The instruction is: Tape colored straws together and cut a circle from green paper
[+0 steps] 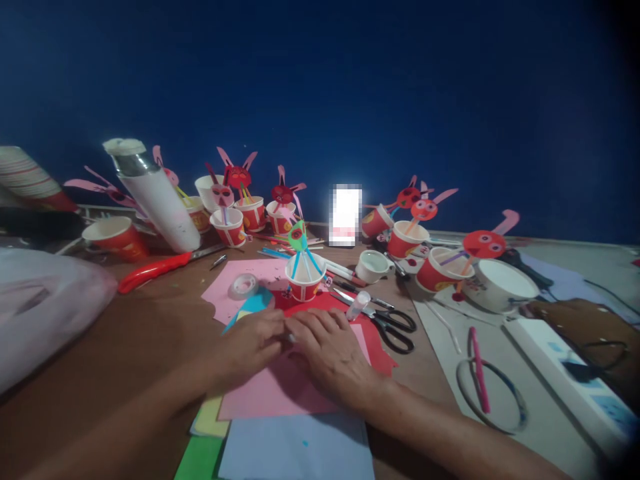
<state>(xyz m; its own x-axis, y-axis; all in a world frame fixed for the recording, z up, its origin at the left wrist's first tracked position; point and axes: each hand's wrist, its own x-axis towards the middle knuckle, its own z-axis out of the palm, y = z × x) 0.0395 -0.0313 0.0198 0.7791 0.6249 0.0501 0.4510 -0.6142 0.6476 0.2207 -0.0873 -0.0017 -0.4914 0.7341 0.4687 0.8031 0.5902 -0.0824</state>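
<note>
A pink paper sheet (pixel 280 393) lay on the brown desk (pixel 125 333) atop red paper (pixel 375 333), and both hands, left hand (pixel 253 343) and right hand (pixel 330 353), pressed down on it, fingertips meeting on something too small to tell. Just beyond stood a paper cup (pixel 305 283), black scissors (pixel 395 327) and a tape roll (pixel 244 285). Behind rose a dark blue wall (pixel 350 80).

A home craft corner, set up for paper handiwork; a brown desk (pixel 125 333) stands against a deep blue wall (pixel 350 80); red paper cups (pixel 231 228) topped with paper rabbit faces on straws line the far edge; coloured paper sheets (pixel 280 393) lie stacked near; black-handled scissors (pixel 393 327), a roll of clear tape (pixel 244 285), a red utility knife (pixel 155 270) and a small glue bottle (pixel 358 305) lie scattered between; a white power strip (pixel 565 377) runs along the right.
</note>
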